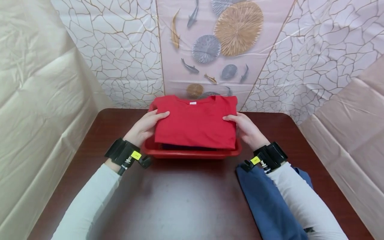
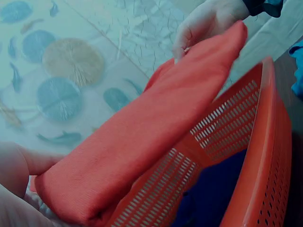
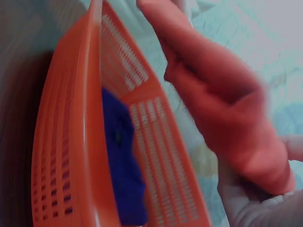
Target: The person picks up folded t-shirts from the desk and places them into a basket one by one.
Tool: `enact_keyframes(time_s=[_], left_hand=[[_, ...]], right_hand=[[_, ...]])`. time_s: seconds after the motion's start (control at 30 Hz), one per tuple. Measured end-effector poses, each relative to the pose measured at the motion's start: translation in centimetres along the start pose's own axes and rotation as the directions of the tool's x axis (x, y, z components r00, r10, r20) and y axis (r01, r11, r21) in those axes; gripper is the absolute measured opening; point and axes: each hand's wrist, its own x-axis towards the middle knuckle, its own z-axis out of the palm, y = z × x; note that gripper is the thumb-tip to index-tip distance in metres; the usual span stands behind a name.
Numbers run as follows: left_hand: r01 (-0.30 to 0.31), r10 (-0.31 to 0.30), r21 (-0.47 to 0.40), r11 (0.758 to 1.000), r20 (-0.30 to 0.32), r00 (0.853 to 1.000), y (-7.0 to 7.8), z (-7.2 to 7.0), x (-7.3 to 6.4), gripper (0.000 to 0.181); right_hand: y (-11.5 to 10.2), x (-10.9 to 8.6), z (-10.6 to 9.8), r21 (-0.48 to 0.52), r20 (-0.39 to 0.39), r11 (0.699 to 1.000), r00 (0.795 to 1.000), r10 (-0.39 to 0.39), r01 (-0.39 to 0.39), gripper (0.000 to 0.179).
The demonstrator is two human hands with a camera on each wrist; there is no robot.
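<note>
A folded red T-shirt (image 1: 195,123) with a white neck tag hangs over a red plastic basket (image 1: 192,154). My left hand (image 1: 147,125) grips its left edge, thumb on top and fingers beneath. At the opposite edge my right hand (image 1: 247,128) pinches the cloth the same way. In both wrist views the shirt is held above the basket's rim. Dark blue cloth (image 2: 208,189) lies inside the basket, mostly hidden by the shirt in the head view. The slotted basket wall (image 3: 161,165) shows in the right wrist view.
A blue garment (image 1: 267,200) lies on the dark wooden table (image 1: 180,200) at the right, partly under my right forearm. Patterned sheeting (image 1: 126,50) stands behind the table, with pale cloth walls (image 1: 39,100) at the sides.
</note>
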Motion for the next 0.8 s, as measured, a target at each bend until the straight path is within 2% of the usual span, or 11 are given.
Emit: enact_keyframes(time_s=[0.13, 0.27, 0.43, 0.5, 0.63, 0.73, 0.8], left_hand=[[0.001, 0.001, 0.042, 0.999, -0.043, 0.999, -0.7, -0.1, 1.6, 0.052], [0.036, -0.031, 0.065, 0.997, -0.078, 0.996, -1.9, -0.4, 2.9, 0.048], [0.087, -0.082, 0.070, 0.994, -0.079, 0.994, -3.1, -0.8, 3.8, 0.045], [0.105, -0.099, 0.083, 0.991, -0.075, 0.992, -3.6, -0.9, 4.0, 0.047], [0.131, -0.122, 0.125, 0.983, -0.073, 0.990, -4.4, -1.1, 4.0, 0.058], [0.140, -0.126, 0.164, 0.977, -0.090, 0.988, -4.4, -1.1, 3.6, 0.078], [0.124, -0.104, 0.210, 0.970, -0.105, 0.989, -4.0, -1.0, 2.9, 0.089]], right_hand=[[0.8, 1.6, -0.6, -0.036, 0.014, 0.999, 1.000, 0.019, -0.018, 0.043], [2.0, 2.9, -0.7, -0.091, 0.005, 0.994, 0.998, 0.055, -0.055, 0.050], [3.1, 3.7, -0.1, -0.125, -0.030, 0.989, 0.997, 0.077, -0.080, 0.062], [3.5, 3.8, 0.2, -0.175, -0.043, 0.981, 0.996, 0.074, -0.081, 0.068], [4.0, 3.8, 0.5, -0.329, -0.045, 0.943, 0.998, 0.042, -0.055, 0.078], [4.2, 3.6, 0.5, -0.409, -0.026, 0.912, 0.999, 0.022, -0.030, 0.079], [4.2, 3.2, 0.4, -0.505, -0.012, 0.863, 1.000, -0.010, 0.003, 0.074]])
